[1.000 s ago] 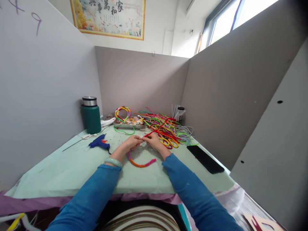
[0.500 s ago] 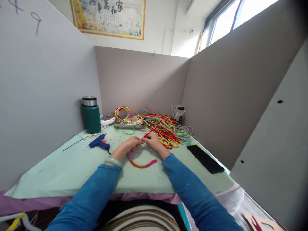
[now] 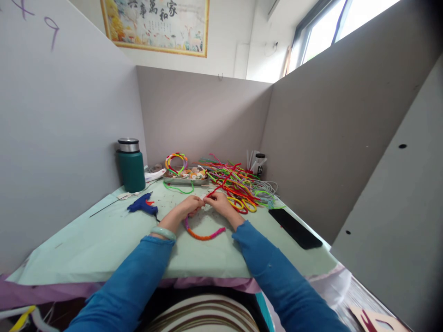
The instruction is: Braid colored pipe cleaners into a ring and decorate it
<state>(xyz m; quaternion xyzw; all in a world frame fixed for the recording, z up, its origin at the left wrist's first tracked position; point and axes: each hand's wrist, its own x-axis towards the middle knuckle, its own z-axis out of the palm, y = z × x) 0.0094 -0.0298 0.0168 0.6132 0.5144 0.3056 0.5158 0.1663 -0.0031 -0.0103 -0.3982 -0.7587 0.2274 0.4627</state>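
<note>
Multicoloured band (image 3: 204,237) is pinched by left hand (image 3: 194,204), red stem (image 3: 216,188) by right hand (image 3: 219,202); both grips closed, presumably for steadiness.

Both arms in from bottom edge, left arm (image 3: 128,276) and right arm (image 3: 277,272) angled inward and forward, converging mid-view. Left hand (image 3: 191,205), right hand (image 3: 219,204) nearly meet, fingertips close together. Fingers curled, thumbs and forefingers pinched. Backs of hands partly up. Left wrist (image 3: 169,222), right wrist (image 3: 238,220) bare skin.
</note>
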